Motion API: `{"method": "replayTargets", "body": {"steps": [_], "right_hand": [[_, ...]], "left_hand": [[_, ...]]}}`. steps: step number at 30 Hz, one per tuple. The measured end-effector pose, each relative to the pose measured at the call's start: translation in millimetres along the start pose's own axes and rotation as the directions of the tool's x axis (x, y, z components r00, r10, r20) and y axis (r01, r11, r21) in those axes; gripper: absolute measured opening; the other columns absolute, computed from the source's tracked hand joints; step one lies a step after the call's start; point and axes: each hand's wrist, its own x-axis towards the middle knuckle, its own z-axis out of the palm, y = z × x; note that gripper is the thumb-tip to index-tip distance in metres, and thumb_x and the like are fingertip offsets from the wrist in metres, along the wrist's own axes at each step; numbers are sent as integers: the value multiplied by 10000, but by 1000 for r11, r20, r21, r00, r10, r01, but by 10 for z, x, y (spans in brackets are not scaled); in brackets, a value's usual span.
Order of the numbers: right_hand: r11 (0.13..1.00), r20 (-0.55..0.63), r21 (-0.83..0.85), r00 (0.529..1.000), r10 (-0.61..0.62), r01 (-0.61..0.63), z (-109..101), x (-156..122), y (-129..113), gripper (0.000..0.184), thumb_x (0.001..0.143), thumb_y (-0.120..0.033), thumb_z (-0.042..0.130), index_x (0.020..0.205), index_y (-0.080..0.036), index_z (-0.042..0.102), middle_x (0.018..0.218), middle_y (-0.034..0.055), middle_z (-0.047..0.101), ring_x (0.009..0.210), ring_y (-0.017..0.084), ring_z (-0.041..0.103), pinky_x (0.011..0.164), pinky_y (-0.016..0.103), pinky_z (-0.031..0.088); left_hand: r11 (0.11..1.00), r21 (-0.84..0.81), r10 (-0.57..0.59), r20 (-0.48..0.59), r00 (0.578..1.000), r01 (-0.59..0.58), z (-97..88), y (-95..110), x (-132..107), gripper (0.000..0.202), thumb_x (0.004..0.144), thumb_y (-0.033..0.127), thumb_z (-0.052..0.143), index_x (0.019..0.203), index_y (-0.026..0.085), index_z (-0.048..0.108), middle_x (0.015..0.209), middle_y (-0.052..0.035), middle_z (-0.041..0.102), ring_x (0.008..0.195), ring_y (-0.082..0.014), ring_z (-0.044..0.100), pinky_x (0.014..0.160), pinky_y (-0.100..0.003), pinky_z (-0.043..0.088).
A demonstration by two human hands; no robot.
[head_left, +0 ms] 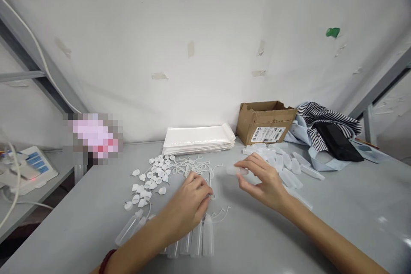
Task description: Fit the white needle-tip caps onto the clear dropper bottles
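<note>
Two hands hover low over the grey surface [353, 209]. Your right hand [263, 182] pinches a small clear bottle [236, 170] in its fingertips, at the hand's 10 o'clock. Your left hand [191, 203] is curled knuckles-up, and you cannot tell whether it grips anything. Capped bottles [195, 239] lie in a row at its 6 o'clock and white caps [154, 175] are scattered at its 10 o'clock. Loose bottles [289, 171] lie at your right hand's 2 o'clock, with a cardboard box [265, 122] at its 12
</note>
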Motion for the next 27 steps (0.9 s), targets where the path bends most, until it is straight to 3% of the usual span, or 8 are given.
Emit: {"method": "replayTargets", "body": {"steps": [4, 8, 13, 19, 27], "right_hand": [[996, 26, 90, 999, -22, 20, -6, -8, -130, 109, 822, -134, 572, 924, -163, 598, 695, 25, 571, 678, 164, 504, 604, 282, 451], [977, 65, 207, 996, -57, 43, 16, -11, -191, 167, 785, -89, 587, 936, -157, 609, 719, 30, 568, 679, 162, 491, 594, 278, 441], [975, 58, 213, 995, -82, 68, 20, -15, -215, 203, 781, -65, 567, 955, -157, 613, 718, 25, 542, 680, 163, 485, 583, 276, 439], [980, 106, 181, 989, -107, 87, 37, -46, -258, 195, 839, -93, 534, 1010, -162, 598, 759, 42, 559, 700, 170, 496, 582, 278, 453], [986, 181, 155, 979, -90, 62, 33, -66, -338, 137, 923, -211, 529, 1045, -155, 556, 849, 82, 583, 771, 194, 533, 640, 311, 504]], "left_hand": [[1000, 10, -18, 23, 1000, 18, 106, 17, 45, 156, 848, 37, 525, 803, 161, 608, 838, -51, 583, 896, -231, 504, 750, -369, 496], [1000, 2, -25, -8, 1000, 25, 63, 33, 42, 195, 843, 8, 495, 758, 164, 575, 808, -45, 571, 858, -223, 503, 728, -361, 490], [998, -47, -43, -169, 985, 35, -140, 40, -40, 213, 925, 55, 391, 876, 187, 551, 937, -56, 554, 919, -207, 495, 771, -349, 462], [999, -47, -17, -425, 905, -4, -275, 37, -159, 168, 934, 96, 437, 911, 215, 553, 937, -46, 567, 899, -196, 529, 744, -326, 461], [984, 147, 155, -472, 868, -96, -132, 102, -173, 215, 899, 0, 459, 947, 181, 564, 962, -79, 539, 946, -224, 475, 797, -389, 448]]}}
